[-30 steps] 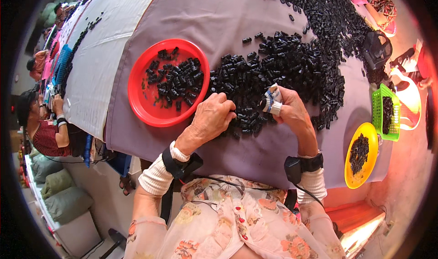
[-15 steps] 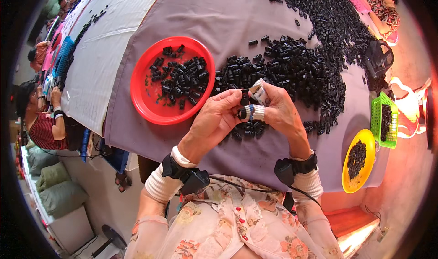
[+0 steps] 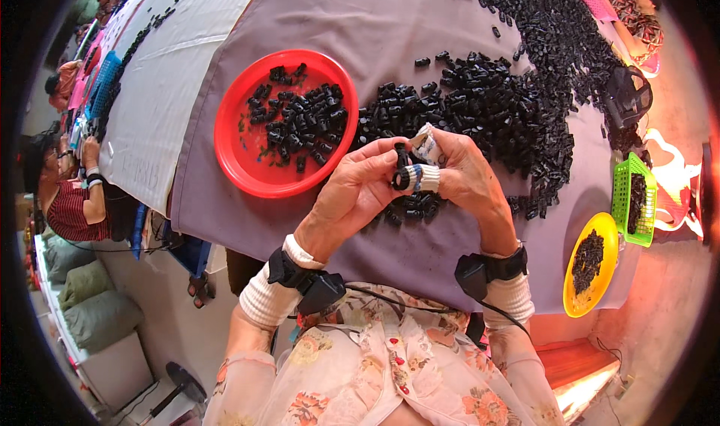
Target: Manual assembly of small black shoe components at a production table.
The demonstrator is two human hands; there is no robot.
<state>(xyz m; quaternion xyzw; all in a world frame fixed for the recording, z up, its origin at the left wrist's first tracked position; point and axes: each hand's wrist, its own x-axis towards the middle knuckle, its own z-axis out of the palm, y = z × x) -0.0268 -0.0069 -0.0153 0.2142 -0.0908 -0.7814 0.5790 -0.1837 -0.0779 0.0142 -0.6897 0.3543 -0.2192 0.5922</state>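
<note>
Close together over the table's near part, both my hands are closed around a small black plastic cylinder piece (image 3: 402, 154). My left hand (image 3: 346, 193) pinches it from the left between thumb and fingers. From the right, my right hand (image 3: 474, 177) grips at it with fingers in white knitted finger covers (image 3: 426, 177); its exact contact is partly hidden. Just beyond the hands lies a heap of similar black pieces (image 3: 480, 100). To the left, a red basin (image 3: 226, 152) holds more of them, with small dark scraps on its bottom.
A yellow plate (image 3: 576, 297) with small black bits stands at the right table edge, beside a green basket (image 3: 621, 190). Black parts spread across the grey tablecloth (image 3: 300, 21) toward the far right. At the far left another person (image 3: 75, 201) sits working.
The black piece shows more plainly between my fingers now, and the finger covers have shifted slightly around it. The whole view has moved a little; the heap and basin look unchanged.
</note>
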